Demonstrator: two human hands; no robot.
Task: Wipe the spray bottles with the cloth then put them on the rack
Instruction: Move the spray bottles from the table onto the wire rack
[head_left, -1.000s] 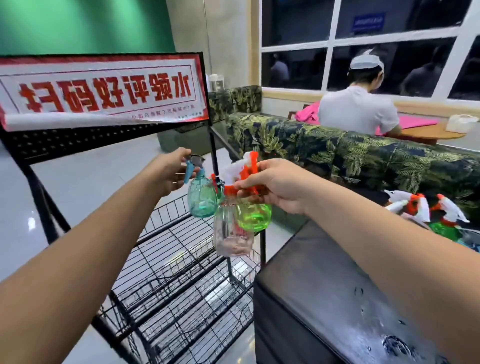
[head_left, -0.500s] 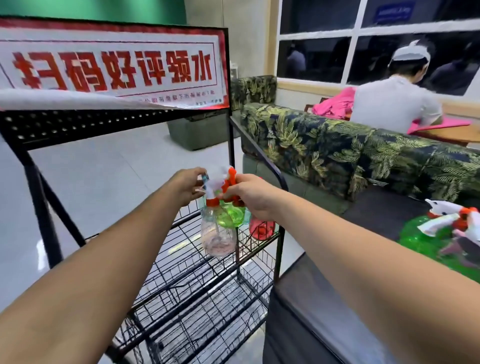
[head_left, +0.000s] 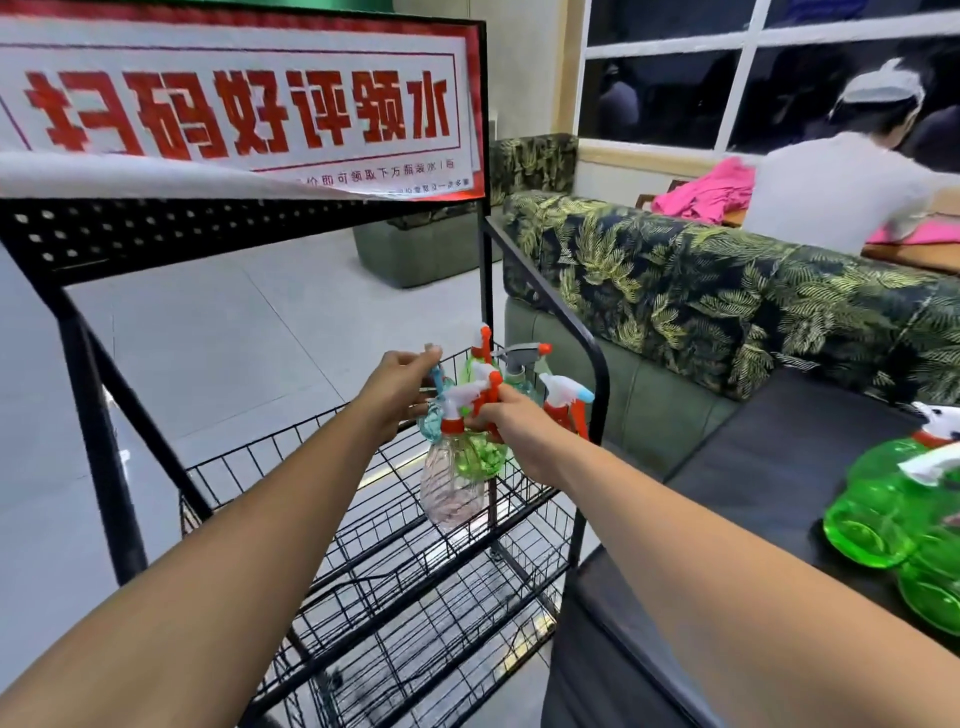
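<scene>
Wirework fills the left half of the room: the black rack (head_left: 93, 415) with its tiers of mesh baskets, topped by a white sign (head_left: 234, 98) whose red characters read mirrored from this side. Behind it runs a leaf-patterned sofa (head_left: 701, 291), and a dark table (head_left: 753, 483) takes up the lower right, its near end cut off. Someone in a white top (head_left: 831, 192) sits with their back turned beyond the sofa, pink fabric (head_left: 711, 192) beside them. At the table's right edge lie green bottles (head_left: 878, 514) with white trigger heads (partly out of view, so I cannot count them). Both arms of the person working reach over the rack's top basket. The right hand (head_left: 514, 431) is curled around the orange-and-white trigger heads of two bottles at once: a clear bottle (head_left: 452, 488), faintly pink, and a green bottle (head_left: 480, 457). Both hang below the fingers, touching each other, over the basket's mesh; whether the clear one's base meets the wire I cannot tell. The left hand (head_left: 400, 389), just beside, pinches the top of a teal bottle (head_left: 434, 421), whose body is mostly hidden behind the clear one's head and the palm. Past the knuckles, in the basket's far right corner, stand more spray bottles (head_left: 563, 395); only their trigger heads show plainly, orange, white and grey, and their bodies are largely blocked.
</scene>
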